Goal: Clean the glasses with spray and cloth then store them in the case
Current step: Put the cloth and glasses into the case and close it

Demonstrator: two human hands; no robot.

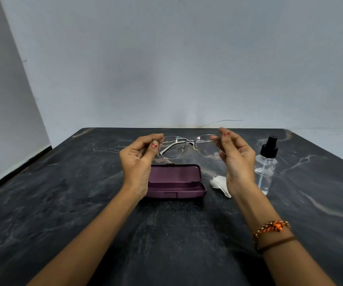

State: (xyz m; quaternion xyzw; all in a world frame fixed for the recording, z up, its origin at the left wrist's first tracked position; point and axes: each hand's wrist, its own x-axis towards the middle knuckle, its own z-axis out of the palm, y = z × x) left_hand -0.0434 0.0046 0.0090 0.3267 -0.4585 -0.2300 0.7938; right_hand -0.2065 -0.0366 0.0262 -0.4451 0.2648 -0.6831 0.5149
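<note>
Thin metal-framed glasses [189, 145] hang in the air above the table, lenses facing me. My left hand [138, 159] pinches the frame's left end and my right hand [235, 157] pinches its right end. Below them lies a purple glasses case [176, 181], lid open toward the back. A white cloth [220, 183] lies crumpled to the right of the case, partly hidden behind my right wrist. A clear spray bottle [266, 166] with a black nozzle stands upright further right.
The dark marbled table [84, 203] stretches from me to a grey wall at the back. A second wall stands close on the left. The table's far edge runs just behind the glasses.
</note>
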